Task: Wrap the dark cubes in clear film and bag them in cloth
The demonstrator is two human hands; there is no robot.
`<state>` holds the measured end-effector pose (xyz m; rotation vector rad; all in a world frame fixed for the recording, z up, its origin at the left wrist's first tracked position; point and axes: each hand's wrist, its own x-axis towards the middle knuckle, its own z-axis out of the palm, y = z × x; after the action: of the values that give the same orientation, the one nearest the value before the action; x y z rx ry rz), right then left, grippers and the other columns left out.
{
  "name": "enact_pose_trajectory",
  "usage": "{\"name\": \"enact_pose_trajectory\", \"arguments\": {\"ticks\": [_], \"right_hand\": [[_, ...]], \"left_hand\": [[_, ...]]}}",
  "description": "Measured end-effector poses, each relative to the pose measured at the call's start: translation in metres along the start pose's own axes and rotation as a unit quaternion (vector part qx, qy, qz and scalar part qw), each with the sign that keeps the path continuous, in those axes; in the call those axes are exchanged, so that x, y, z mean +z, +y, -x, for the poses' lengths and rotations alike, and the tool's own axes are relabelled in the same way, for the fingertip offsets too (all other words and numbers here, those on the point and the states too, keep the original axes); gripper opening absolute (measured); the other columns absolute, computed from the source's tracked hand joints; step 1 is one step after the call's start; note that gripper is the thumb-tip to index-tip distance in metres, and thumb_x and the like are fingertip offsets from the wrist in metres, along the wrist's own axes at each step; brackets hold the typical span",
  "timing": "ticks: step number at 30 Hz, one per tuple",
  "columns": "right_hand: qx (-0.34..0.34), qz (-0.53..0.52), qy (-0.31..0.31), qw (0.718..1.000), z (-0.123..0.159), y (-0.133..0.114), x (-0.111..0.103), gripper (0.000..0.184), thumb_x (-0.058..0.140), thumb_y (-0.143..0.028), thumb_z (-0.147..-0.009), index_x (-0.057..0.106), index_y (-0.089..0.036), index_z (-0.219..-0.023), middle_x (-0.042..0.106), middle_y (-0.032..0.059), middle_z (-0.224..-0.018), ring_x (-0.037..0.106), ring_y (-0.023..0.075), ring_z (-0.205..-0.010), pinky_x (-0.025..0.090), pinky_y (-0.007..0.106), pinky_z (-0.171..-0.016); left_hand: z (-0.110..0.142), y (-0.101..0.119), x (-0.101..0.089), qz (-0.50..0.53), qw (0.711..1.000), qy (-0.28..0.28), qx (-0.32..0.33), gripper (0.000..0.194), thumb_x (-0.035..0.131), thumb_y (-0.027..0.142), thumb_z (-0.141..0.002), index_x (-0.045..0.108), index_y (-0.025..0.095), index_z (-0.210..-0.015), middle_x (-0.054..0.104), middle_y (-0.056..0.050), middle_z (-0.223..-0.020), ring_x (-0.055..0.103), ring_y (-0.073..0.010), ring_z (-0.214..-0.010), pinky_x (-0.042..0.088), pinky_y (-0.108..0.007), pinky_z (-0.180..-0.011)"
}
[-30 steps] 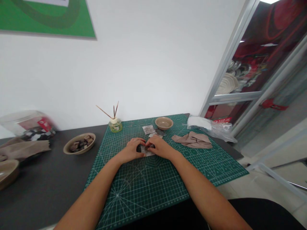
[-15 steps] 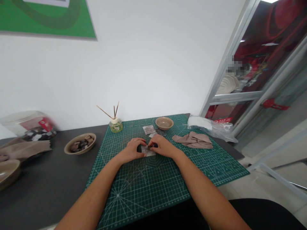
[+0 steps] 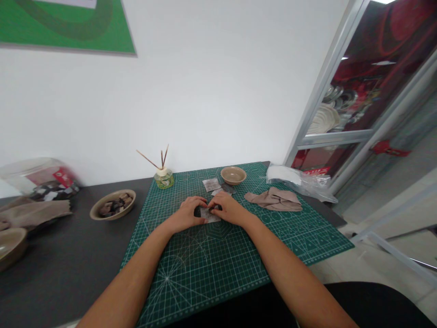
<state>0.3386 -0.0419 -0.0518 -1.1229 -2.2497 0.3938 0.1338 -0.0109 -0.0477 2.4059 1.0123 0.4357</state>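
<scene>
A small grey-white stained square, like cloth or paper, lies on the green cutting mat between my hands. My left hand curves round its left side, thumb and forefinger holding its edges. From the right, my right hand leans over the same square, thumb and fingertips pinched at its upper part. Whatever is in that pinch is too small and dark to make out. Just beyond my fingers rest more stained squares, partly overlapping, beside a shallow beige bowl.
Right on the mat are a crumpled brown cloth and a clear plastic bag. A reed diffuser stands at the back left. Farther left sit a bowl of dark chunks, another bowl, a cloth and a clear tub.
My right fingertips have shifted very slightly over the square. Otherwise the hands and the things on the table stay as they were.
</scene>
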Motion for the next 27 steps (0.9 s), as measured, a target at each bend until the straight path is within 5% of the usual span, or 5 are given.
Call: {"name": "enact_pose_trajectory", "arguments": {"ticks": [19,27], "right_hand": [[0.028,0.002,-0.001,1.0,0.005,0.003,-0.011,0.013,0.068,-0.006,-0.076,0.07,-0.016,-0.082,0.067,0.0033,-0.082,0.055,0.0192,-0.09,0.042,0.033,-0.083],[0.011,0.012,0.014,1.0,-0.001,0.0,0.0,0.011,0.068,-0.007,-0.077,0.07,-0.016,-0.084,0.066,0.004,-0.083,0.056,0.019,-0.089,0.042,0.034,-0.084]], "left_hand": [[0.0,0.002,-0.001,0.0,1.0,-0.012,-0.011,0.035,0.073,0.026,-0.069,0.061,0.022,-0.102,0.055,-0.006,-0.13,0.043,-0.028,-0.126,0.031,-0.046,-0.108],[-0.001,0.002,0.0,-0.008,1.0,-0.009,-0.01,0.037,0.072,0.026,-0.068,0.061,0.022,-0.103,0.056,-0.007,-0.129,0.045,-0.0284,-0.125,0.032,-0.045,-0.107]]}}
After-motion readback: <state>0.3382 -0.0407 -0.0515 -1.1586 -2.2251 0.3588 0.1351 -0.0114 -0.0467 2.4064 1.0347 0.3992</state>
